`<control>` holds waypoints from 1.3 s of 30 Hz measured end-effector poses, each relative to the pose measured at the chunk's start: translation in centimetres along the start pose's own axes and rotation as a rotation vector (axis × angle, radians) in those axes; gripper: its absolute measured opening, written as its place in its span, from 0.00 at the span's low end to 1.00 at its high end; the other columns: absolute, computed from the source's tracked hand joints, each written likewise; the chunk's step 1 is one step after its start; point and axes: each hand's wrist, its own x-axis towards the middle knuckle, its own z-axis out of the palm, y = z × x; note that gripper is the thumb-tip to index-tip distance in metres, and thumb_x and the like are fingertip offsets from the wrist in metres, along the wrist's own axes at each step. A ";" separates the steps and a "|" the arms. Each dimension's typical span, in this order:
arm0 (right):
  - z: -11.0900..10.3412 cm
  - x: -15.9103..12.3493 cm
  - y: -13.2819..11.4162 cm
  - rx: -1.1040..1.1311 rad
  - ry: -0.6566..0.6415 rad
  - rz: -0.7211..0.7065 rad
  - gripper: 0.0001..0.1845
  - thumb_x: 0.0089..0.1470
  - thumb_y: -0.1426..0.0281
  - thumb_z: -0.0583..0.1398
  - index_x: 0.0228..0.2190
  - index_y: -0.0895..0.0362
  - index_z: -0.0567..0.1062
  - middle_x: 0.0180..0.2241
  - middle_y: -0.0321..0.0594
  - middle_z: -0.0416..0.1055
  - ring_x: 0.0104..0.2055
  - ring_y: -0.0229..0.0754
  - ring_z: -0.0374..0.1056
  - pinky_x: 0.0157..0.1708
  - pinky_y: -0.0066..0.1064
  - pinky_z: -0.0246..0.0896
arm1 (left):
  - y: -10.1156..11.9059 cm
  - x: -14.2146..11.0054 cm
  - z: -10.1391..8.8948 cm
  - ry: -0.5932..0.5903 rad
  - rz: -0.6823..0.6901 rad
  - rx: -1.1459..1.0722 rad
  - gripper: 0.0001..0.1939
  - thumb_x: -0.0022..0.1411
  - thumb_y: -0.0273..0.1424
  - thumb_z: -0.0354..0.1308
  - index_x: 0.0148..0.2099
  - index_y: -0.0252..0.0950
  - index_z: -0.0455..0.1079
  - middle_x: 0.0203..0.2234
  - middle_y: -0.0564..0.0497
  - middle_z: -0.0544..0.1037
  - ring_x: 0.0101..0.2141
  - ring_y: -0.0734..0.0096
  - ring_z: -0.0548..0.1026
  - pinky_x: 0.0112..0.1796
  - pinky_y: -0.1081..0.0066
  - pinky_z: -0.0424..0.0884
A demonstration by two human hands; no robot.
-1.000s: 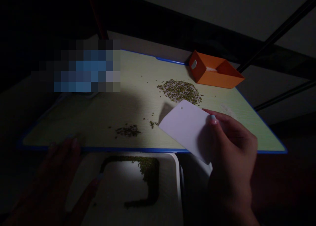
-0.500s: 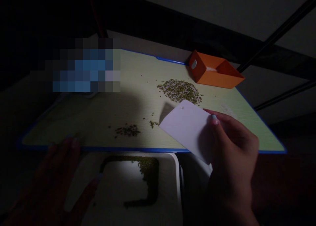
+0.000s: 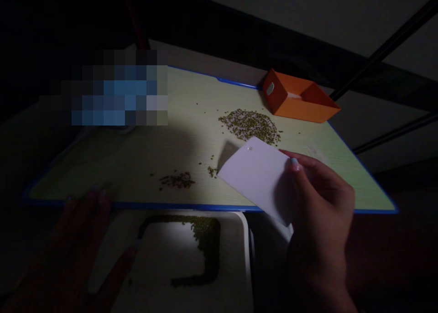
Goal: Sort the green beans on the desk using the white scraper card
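My right hand grips a white plastic scraper card, held tilted over a pale green board with a blue rim. The card's left edge touches a tiny cluster of green beans. A larger pile of green beans lies just beyond the card. A small scatter of beans sits near the board's front edge. My left hand rests in shadow, fingers spread, on the left side of a white tray that holds beans along its rim.
An orange open box stands at the board's far right corner. A blurred-out patch covers the board's far left. Dark metal bars cross at the upper right. The surroundings are very dark.
The scraper card has shifted slightly left, now reaching the tiny bean cluster. The left hand has barely moved.
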 end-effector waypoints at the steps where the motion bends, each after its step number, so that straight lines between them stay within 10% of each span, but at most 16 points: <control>1: 0.1 0.0 0.0 0.005 0.008 -0.002 0.08 0.59 0.62 0.69 0.41 0.46 0.86 0.43 0.37 0.85 0.41 0.44 0.80 0.39 0.36 0.72 | 0.1 0.0 0.0 0.002 -0.011 -0.003 0.43 0.61 0.45 0.47 0.75 0.53 0.34 0.77 0.67 0.39 0.75 0.48 0.46 0.74 0.38 0.50; 39: 1.0 -0.3 -0.8 0.068 -0.092 -0.044 0.06 0.60 0.66 0.69 0.40 0.44 0.86 0.42 0.33 0.85 0.43 0.40 0.80 0.40 0.31 0.73 | -0.1 0.0 0.1 0.041 0.027 -0.001 0.41 0.64 0.43 0.48 0.75 0.50 0.36 0.77 0.61 0.44 0.74 0.51 0.51 0.74 0.42 0.52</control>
